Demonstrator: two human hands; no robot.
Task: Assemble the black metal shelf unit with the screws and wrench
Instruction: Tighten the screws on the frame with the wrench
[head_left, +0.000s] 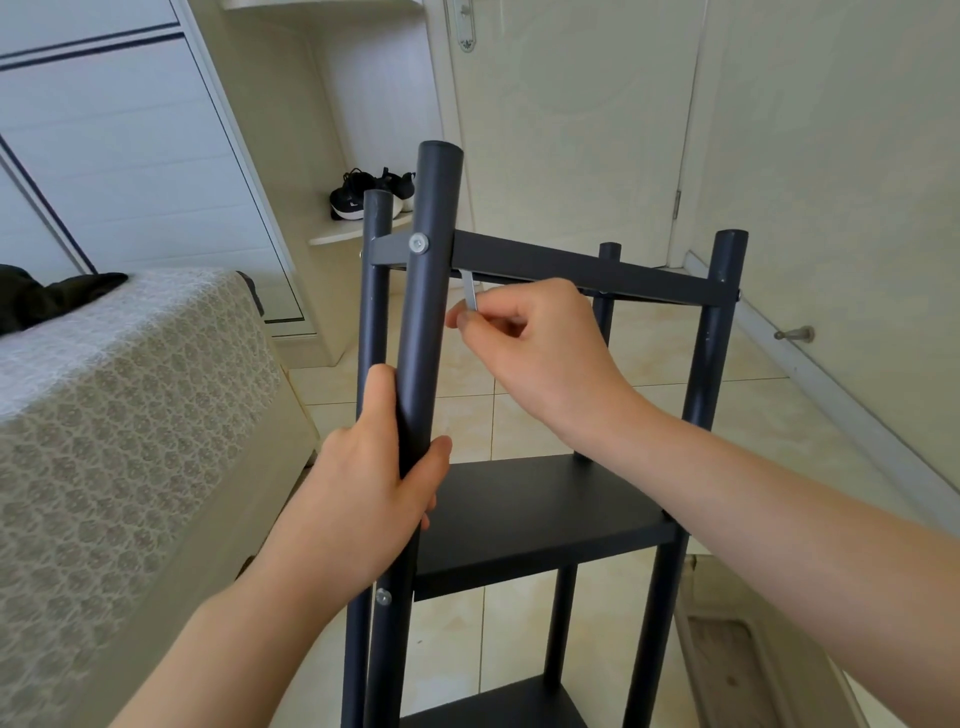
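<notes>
The black metal shelf unit (540, 509) stands upright on the tiled floor in front of me. My left hand (374, 467) grips its near left post (428, 291) about halfway up. My right hand (530, 343) pinches a small silver wrench (470, 292) that points up under the top crossbar (587, 267), just right of that post. A silver screw head (418, 243) shows on the post at the crossbar joint, and another screw (383, 597) sits lower down below my left hand. Two shelf boards are in place below.
A sofa with a patterned cover (130, 415) stands close on the left. Black shoes (371, 195) sit on a low white ledge behind the unit. A closed door (571, 130) and wall are behind, with a doorstop (795, 333) at right. A wooden object (737, 649) lies at bottom right.
</notes>
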